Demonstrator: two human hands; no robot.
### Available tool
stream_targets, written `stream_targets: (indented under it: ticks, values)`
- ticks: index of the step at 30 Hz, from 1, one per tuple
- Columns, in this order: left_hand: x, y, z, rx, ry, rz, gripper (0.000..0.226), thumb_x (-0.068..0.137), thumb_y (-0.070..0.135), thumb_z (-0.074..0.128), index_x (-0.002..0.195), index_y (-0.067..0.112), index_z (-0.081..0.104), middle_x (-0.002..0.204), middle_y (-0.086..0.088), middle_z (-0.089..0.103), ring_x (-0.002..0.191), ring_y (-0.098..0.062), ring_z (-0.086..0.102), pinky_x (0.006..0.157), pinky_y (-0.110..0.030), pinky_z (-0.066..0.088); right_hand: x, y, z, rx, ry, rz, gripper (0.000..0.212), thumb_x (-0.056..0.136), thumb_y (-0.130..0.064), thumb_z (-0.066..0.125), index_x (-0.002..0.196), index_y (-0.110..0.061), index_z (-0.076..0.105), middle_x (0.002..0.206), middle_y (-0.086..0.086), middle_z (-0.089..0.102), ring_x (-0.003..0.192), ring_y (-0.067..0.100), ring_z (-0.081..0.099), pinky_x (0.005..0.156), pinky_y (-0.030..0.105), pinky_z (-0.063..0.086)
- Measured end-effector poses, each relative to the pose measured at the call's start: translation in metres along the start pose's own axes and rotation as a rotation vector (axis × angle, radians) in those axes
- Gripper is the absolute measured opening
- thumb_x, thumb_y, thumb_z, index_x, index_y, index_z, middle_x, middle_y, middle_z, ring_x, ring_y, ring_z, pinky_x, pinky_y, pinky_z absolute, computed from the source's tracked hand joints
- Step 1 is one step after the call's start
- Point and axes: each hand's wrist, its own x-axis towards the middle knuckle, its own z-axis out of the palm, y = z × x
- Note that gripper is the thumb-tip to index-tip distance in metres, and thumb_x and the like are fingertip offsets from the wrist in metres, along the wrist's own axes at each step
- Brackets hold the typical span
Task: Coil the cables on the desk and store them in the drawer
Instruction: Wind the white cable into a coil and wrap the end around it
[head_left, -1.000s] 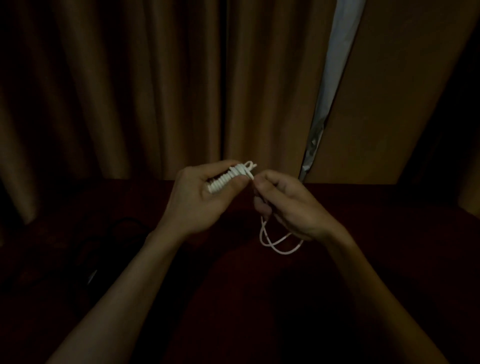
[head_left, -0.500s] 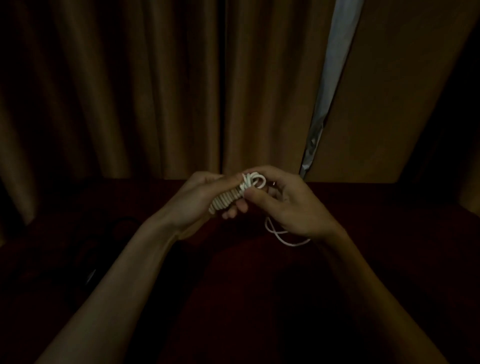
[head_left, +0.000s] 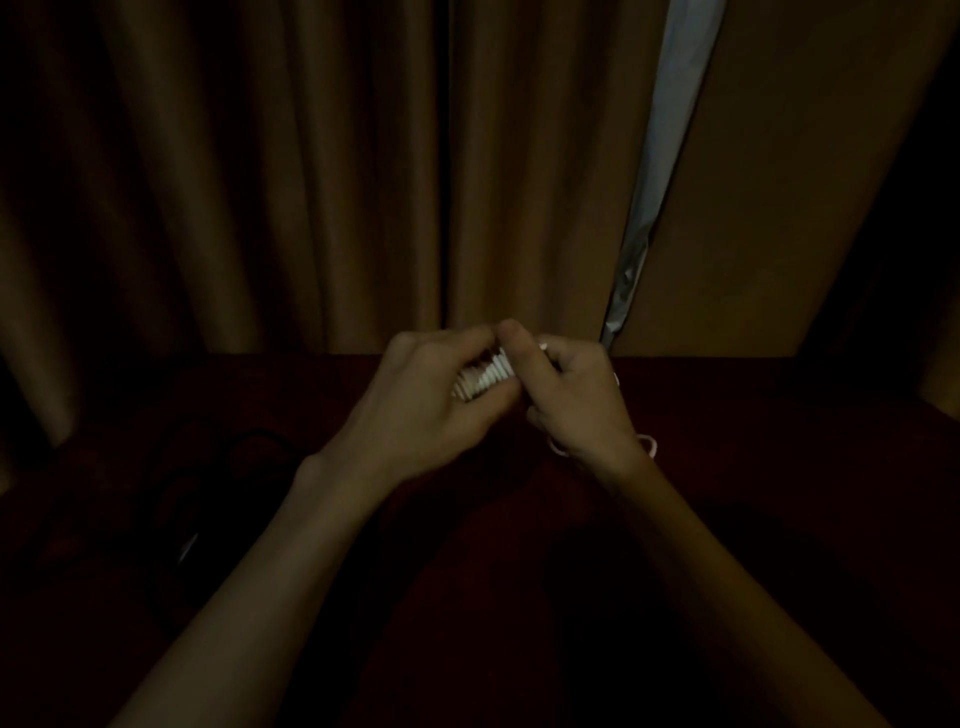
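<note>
A white cable is wound into a tight bundle of several turns, held above the dark red desk. My left hand grips the bundle with curled fingers. My right hand pinches the cable's free end at the bundle's right tip. A short loose loop of the same cable shows below and behind my right wrist. A dark cable lies in a loose heap on the desk at the left, barely visible in the dim light. No drawer is in view.
Brown curtains hang right behind the desk, with a narrow bright gap at the right. The room is very dark, and the desk's near part is in shadow.
My right hand has moved left, up against the bundle, and covers its tip. The hanging loop of white cable has grown shorter and is mostly hidden behind my right hand.
</note>
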Motion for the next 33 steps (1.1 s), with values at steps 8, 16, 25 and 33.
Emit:
stream_targets:
  ticks: [8,16,25,33]
  values:
    - [0.002,-0.009,-0.006,-0.332,0.093,-0.259,0.017,0.098,0.018,0.066,0.102,0.031,0.075,0.08,0.02,0.072,0.073,0.008,0.065,0.065,-0.014,0.047,-0.001,-0.009,-0.01,0.288,-0.329,0.118,0.035,0.103,-0.035,0.042,0.095,-0.004,0.056,0.051,-0.003,0.034,0.037,0.001,0.028,0.036,0.015,0.021]
    - [0.003,-0.005,-0.007,-0.831,-0.064,-0.493,0.016,0.092,0.03,0.068,0.087,0.024,0.081,0.068,-0.008,0.066,0.051,-0.011,0.052,0.043,-0.022,0.04,-0.001,-0.009,-0.023,0.405,-0.405,0.038,0.043,0.094,-0.004,0.058,0.134,-0.01,0.044,0.082,0.003,0.056,0.051,0.002,0.047,0.045,0.012,0.038]
    - [0.0,-0.009,-0.009,-0.688,-0.264,-0.499,0.02,0.09,0.025,0.065,0.104,0.013,0.073,0.076,-0.005,0.071,0.063,-0.019,0.062,0.056,-0.03,0.049,0.0,-0.004,-0.024,0.025,-0.3,-0.047,0.028,0.095,-0.004,0.067,0.123,-0.007,0.067,0.097,0.01,0.062,0.066,0.022,0.061,0.057,0.026,0.047]
    - [-0.002,-0.017,-0.007,-0.087,-0.073,-0.139,0.067,0.076,0.042,0.086,0.135,0.02,0.063,0.115,0.012,0.072,0.104,0.004,0.066,0.089,-0.018,0.052,0.0,0.007,-0.015,-0.167,-0.161,-0.025,0.029,0.101,-0.042,0.058,0.093,-0.015,0.066,0.056,0.009,0.063,0.051,0.017,0.061,0.059,0.04,0.047]
